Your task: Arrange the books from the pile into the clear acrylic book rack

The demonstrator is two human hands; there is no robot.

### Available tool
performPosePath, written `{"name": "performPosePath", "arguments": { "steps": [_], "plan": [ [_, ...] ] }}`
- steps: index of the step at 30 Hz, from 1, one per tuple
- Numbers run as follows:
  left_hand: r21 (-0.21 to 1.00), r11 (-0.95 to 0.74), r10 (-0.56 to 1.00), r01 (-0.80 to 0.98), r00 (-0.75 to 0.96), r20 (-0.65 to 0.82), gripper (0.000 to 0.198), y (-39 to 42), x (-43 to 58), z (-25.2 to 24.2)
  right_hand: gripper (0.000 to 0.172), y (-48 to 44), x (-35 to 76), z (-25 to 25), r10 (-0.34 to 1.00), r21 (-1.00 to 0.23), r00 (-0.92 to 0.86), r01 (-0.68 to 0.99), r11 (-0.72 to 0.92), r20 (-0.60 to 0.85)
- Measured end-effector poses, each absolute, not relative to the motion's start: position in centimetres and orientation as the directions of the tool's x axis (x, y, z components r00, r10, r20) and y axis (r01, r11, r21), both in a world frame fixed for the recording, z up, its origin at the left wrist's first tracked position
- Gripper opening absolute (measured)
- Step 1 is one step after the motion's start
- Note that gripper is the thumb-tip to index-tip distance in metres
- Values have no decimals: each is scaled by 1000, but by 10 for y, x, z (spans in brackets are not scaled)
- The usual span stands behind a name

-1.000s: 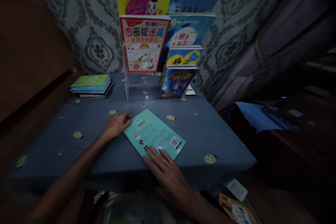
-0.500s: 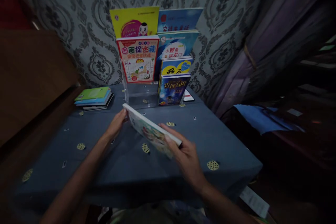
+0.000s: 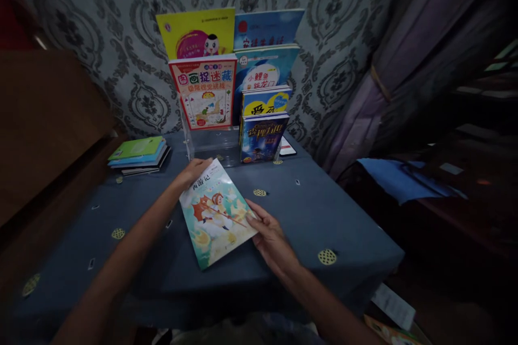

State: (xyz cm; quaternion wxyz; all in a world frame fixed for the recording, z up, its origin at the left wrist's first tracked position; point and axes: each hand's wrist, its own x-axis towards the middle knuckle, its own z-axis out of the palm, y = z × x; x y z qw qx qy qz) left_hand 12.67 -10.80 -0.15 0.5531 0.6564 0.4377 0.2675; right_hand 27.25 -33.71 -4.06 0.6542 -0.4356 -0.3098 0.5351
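Between both hands I hold a thin book (image 3: 220,215) with a pale green cover, its picture of a figure with a red cape and a staff facing up. My left hand (image 3: 194,171) grips its top left corner, fingers over the far edge. At the right edge, my right hand (image 3: 269,232) pinches it with the thumb on the cover and the fingers underneath. The book is tilted above the tablecloth. Just beyond it stands a clear stand (image 3: 208,148) with several upright books, among them a red-bordered one (image 3: 206,91) and a dark blue one (image 3: 263,138).
A small stack of books (image 3: 140,153) lies at the table's left rear. Behind the dark blue book a phone-like thing (image 3: 287,146) lies partly hidden. The patterned cloth covers the table (image 3: 299,215). A curtain (image 3: 366,102) hangs to the right, a brown panel (image 3: 48,129) stands left.
The book has turned from nearly edge-on to showing its front cover to me. My left hand has shifted to its top corner, and the view has moved slightly.
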Motion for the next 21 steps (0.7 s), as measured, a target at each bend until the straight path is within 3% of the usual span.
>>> {"name": "performPosePath", "arguments": {
  "steps": [3, 5, 7, 10, 12, 15, 21],
  "plan": [
    [875, -244, 854, 418, 520, -10, 45, -96, 139, -2, 53, -337, 285, -62, 963, -997, 255, 34, 75, 82],
    [808, -363, 843, 464, 532, 73, 35, -93, 140, -6, 48, -338, 295, -76, 947, -898, 237, 429, 100, 219],
    [777, -410, 842, 477, 526, 121, 23, -97, 133, -13, 44, -340, 302, -88, 935, -741, 166, 659, 131, 313],
    [691, -495, 832, 527, 516, 202, 21, -119, 110, -32, 45, -337, 307, -92, 934, -611, 40, 766, 200, 355],
    [490, -613, 788, 619, 524, 323, 33, -140, 92, -48, 46, -330, 306, -86, 938, -541, -42, 807, 235, 343],
    [282, -610, 785, 741, 517, 340, 47, -168, 73, -71, 46, -309, 297, -71, 937, -444, -179, 843, 302, 299],
    [187, -607, 790, 773, 559, 254, 62, -179, 66, -85, 48, -253, 276, -51, 921, -332, -350, 860, 389, 171]
  ]
}}
